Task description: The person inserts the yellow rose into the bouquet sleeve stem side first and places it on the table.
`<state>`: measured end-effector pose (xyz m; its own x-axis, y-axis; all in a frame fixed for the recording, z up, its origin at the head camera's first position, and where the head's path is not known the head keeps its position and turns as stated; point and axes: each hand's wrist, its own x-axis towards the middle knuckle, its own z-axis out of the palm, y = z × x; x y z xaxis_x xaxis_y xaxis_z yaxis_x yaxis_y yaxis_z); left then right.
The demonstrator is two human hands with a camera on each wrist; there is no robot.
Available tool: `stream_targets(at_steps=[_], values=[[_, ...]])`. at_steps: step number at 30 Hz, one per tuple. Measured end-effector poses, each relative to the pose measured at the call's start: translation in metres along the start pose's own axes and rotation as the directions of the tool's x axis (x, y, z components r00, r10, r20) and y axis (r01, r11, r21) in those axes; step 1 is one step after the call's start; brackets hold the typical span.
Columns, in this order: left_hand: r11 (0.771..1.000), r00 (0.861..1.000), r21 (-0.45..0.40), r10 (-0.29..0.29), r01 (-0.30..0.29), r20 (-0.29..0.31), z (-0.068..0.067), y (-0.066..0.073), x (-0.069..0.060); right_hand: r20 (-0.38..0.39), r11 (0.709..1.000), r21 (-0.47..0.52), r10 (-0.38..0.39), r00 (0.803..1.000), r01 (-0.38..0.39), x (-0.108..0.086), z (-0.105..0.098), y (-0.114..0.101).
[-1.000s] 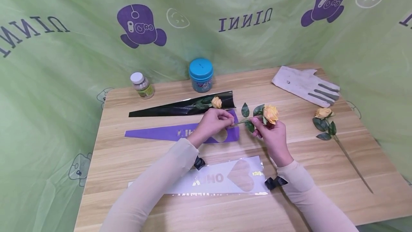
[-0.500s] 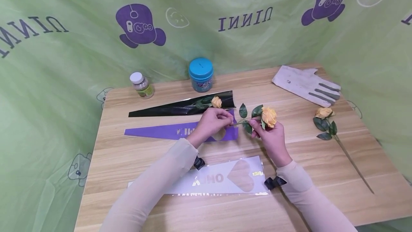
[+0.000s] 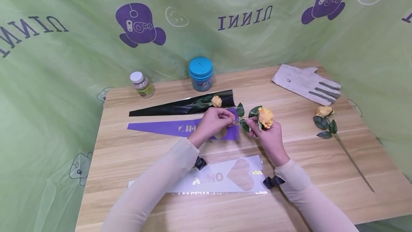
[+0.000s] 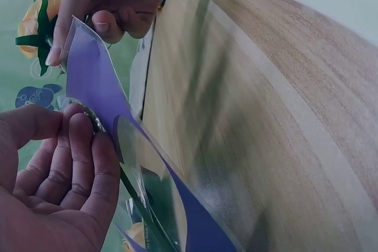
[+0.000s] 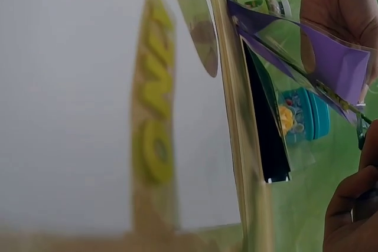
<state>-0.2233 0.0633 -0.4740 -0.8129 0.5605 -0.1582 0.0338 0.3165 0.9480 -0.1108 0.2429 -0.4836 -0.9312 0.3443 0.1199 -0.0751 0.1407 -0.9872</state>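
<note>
Left hand [image 3: 213, 122] pinching the purple sleeve [image 3: 170, 127] near its mouth, right hand [image 3: 269, 135] pinching the yellow rose [image 3: 265, 118] below its bloom; its lower stem inside the sleeve, bloom outside, above the bench [image 3: 199, 212]

1. Green cloth [image 3: 206, 46] forms the walls behind and at both sides, loosely wrinkled.
2. Purple cartoon figures [image 3: 138, 24], white smiley faces [image 3: 176, 16] and dark mirrored letters [image 3: 244, 18] are printed on it.
3. A table [image 3: 206, 214] with pale, striped wood grain stands against the cloth.
4. The light is bright, with soft shadows on the wood.
</note>
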Motion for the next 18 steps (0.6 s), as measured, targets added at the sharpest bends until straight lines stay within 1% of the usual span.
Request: stream_targets(at_steps=[5,8,12,15,18], values=[[1.000,1.000,-0.015,0.010,-0.010,-0.004,0.000,0.000,-0.001,0.011,0.999,0.029,0.015,1.000,-0.015,-0.001,0.003,0.001],[0.999,1.000,-0.028,0.016,-0.017,-0.011,0.000,0.000,-0.002,0.016,0.999,0.027,0.020,1.000,-0.020,-0.002,0.004,0.001],[0.996,0.999,-0.079,0.027,-0.030,-0.045,0.001,0.000,-0.002,0.020,1.000,0.005,0.013,1.000,-0.013,-0.002,0.005,0.003],[0.993,0.998,-0.112,0.031,-0.038,-0.063,0.002,-0.001,-0.001,0.024,1.000,0.007,0.022,0.999,-0.022,0.000,0.004,0.013],[0.994,0.998,-0.099,0.036,-0.042,-0.057,0.002,0.000,-0.001,0.016,0.999,0.015,0.037,0.999,-0.037,0.002,0.004,0.024]])
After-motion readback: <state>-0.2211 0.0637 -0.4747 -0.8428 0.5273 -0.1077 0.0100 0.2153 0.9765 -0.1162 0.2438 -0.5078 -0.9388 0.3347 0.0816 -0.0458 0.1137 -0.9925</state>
